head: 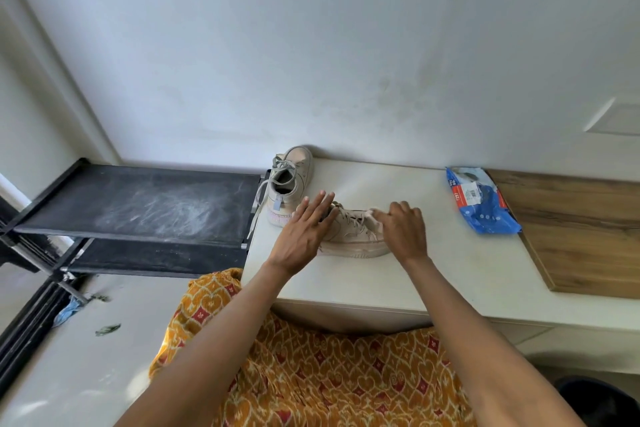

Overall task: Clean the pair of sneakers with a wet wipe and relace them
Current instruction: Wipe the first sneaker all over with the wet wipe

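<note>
**Wiping the near sneaker, laces still in**

While the white surface point(450, 274) carries everything the job needs, the work looks to be in its early part. To its left stands a black rack point(138, 208), dusty on top; at the right a wooden board point(581, 239) lies on the surface. The far sneaker point(294, 184) stands against the wall with its toe toward it, still laced, one lace trailing over the surface edge. The near sneaker point(353, 236) lies in the middle, toe to the right, also laced. The left hand point(304, 232) rests flat on its heel end, fingers straight and spread, steadying it. The right hand point(403, 229) is curled over the toe end, pinching a small white wet wipe point(372, 212) against the lace area. The blue wipes packet point(481, 208) lies well apart to the right. Judging from this, cleaning of one shoe is under way; the other shoe and all relacing seemingly remain.
</note>
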`<state>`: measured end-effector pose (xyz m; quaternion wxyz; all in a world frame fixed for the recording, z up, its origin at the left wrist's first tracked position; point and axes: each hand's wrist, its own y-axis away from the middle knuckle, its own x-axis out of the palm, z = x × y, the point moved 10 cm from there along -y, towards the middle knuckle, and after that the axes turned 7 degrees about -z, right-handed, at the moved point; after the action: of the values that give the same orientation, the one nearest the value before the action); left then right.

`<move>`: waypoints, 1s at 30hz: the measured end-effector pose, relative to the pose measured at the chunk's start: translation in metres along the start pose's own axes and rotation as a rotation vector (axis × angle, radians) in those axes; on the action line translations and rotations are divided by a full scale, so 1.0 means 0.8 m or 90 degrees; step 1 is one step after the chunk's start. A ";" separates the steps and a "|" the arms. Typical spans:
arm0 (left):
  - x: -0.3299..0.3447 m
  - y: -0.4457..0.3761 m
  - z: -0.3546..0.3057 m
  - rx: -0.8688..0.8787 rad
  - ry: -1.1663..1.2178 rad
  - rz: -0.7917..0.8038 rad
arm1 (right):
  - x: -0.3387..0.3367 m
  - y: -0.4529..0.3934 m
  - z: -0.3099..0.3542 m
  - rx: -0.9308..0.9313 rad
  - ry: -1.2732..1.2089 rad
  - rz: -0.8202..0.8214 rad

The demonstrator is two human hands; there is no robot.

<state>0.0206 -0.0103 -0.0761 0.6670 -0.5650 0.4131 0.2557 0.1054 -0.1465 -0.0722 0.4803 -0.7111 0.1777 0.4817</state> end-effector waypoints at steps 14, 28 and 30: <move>-0.021 0.004 -0.011 -0.164 0.029 -0.110 | 0.000 0.003 -0.004 -0.072 0.120 0.027; 0.013 0.025 -0.035 -0.167 -0.025 0.012 | 0.002 0.015 0.009 0.005 0.024 0.072; 0.014 0.027 -0.038 -0.169 -0.021 0.008 | 0.007 0.009 -0.019 0.108 0.002 0.134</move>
<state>0.0007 -0.0358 -0.0977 0.5912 -0.6415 0.3683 0.3216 0.1107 -0.1617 -0.0798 0.4855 -0.6462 0.2920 0.5113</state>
